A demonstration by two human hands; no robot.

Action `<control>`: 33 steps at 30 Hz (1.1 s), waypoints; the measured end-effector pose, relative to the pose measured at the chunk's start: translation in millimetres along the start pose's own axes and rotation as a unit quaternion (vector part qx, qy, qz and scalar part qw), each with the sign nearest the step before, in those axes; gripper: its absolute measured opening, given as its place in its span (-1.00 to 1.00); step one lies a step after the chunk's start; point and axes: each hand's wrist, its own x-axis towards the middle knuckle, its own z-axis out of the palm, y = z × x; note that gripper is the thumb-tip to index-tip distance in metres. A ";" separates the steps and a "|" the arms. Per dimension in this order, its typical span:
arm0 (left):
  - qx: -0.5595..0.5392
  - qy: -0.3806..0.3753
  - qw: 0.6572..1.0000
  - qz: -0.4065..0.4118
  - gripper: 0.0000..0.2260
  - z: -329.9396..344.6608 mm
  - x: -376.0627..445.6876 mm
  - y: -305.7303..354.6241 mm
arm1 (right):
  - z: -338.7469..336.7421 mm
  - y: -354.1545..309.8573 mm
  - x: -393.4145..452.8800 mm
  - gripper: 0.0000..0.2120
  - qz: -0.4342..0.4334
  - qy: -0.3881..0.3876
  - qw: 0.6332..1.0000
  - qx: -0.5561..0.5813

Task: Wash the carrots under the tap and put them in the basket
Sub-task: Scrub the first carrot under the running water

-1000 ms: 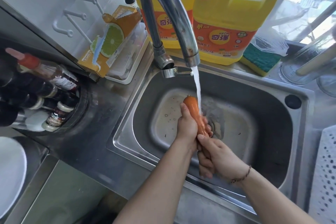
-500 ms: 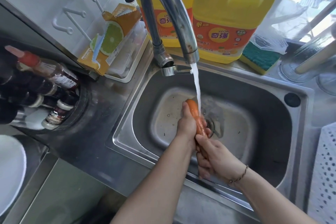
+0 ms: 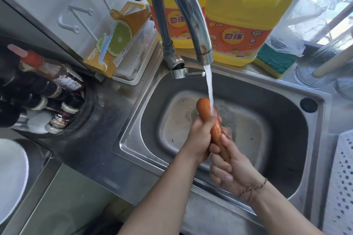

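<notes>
An orange carrot is held over the steel sink, its thick end up under the running water from the curved tap. My left hand grips the carrot's middle. My right hand grips its lower, thin end, which is hidden inside the fingers. The stream strikes the carrot just above my left hand. A white perforated basket shows at the right edge, beside the sink.
Two yellow detergent jugs and a green-yellow sponge stand behind the sink. An orange carton and a white tray sit at the back left. Sauce bottles fill a round recess on the left. A white plate lies at the lower left.
The carrot has slid up and down in my hands under the stream; its thick end sticks out above my left hand again. Both hands stay wrapped round it.
</notes>
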 end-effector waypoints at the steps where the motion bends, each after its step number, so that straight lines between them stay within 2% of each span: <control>1: 0.028 0.055 0.998 -0.011 -0.72 7.2 0.5 1.1 | -0.2 2.7 1.3 -0.58 0.002 0.005 1.000 -0.017; 4: 0.006 0.147 0.986 -0.076 -0.45 11.7 7.7 8.8 | -2.1 11.7 3.5 -0.62 0.005 0.005 0.995 -0.096; 7: -0.066 0.142 0.974 -0.162 -0.28 4.2 11.3 18.6 | -1.9 13.8 1.5 -0.63 -0.002 -0.012 0.988 -0.153; 9: -0.109 0.107 0.973 -0.175 -0.26 3.8 11.8 23.5 | -3.9 14.1 -3.1 -0.61 0.012 -0.034 0.996 -0.085; 12: -0.181 0.051 0.973 -0.131 -0.34 7.4 9.3 26.1 | -12.3 21.7 -7.3 -0.55 -0.004 -0.160 0.987 0.022; 13: -0.201 0.043 0.972 -0.115 -0.41 9.2 8.6 25.8 | -15.6 20.5 -8.5 -0.53 -0.022 -0.157 0.987 0.022; 15: -0.195 0.041 0.979 -0.051 -0.66 9.0 11.1 21.3 | -18.0 15.9 -8.4 -0.52 0.020 -0.147 0.987 0.057; 16: -0.177 0.041 0.983 -0.007 -0.79 5.4 12.4 18.9 | -18.9 8.9 -9.1 -0.53 0.046 -0.099 0.993 0.039; 17: -0.152 0.031 0.988 0.028 -0.80 1.1 12.7 17.2 | -18.6 -0.8 -10.6 -0.54 0.041 -0.025 0.998 -0.043; 18: -0.118 0.010 0.992 0.044 -0.73 -4.5 13.4 16.2 | -21.2 -10.2 -10.7 -0.56 0.025 0.031 0.988 -0.150; 20: -0.050 -0.048 0.996 0.053 -0.50 -14.0 8.6 16.2 | -25.1 -24.9 -4.9 -0.61 -0.015 0.087 0.928 -0.363; 22: 0.006 -0.061 0.996 0.070 -0.37 -16.6 3.5 13.2 | -24.5 -27.2 3.9 -0.66 -0.080 0.123 0.847 -0.511; 24: 0.052 0.019 0.993 0.109 -0.42 -8.4 3.7 10.4 | -18.4 -18.2 8.9 -0.73 -0.151 0.156 0.760 -0.612; 26: 0.068 0.113 0.980 0.150 -0.59 1.8 7.3 8.4 | -15.2 -4.8 10.4 -0.73 -0.192 0.192 0.690 -0.671; 29: 0.038 0.200 0.970 0.131 -0.94 10.5 7.8 13.8 | -13.6 12.6 7.8 -0.68 -0.203 0.240 0.636 -0.705; 31: 0.017 0.243 0.968 0.058 -0.78 8.8 8.5 19.2 | -13.2 19.6 7.7 -0.65 -0.203 0.248 0.599 -0.734; 33: 0.002 0.235 0.972 0.021 -0.70 6.2 9.8 21.6 | -11.7 22.8 7.2 -0.64 -0.201 0.251 0.603 -0.730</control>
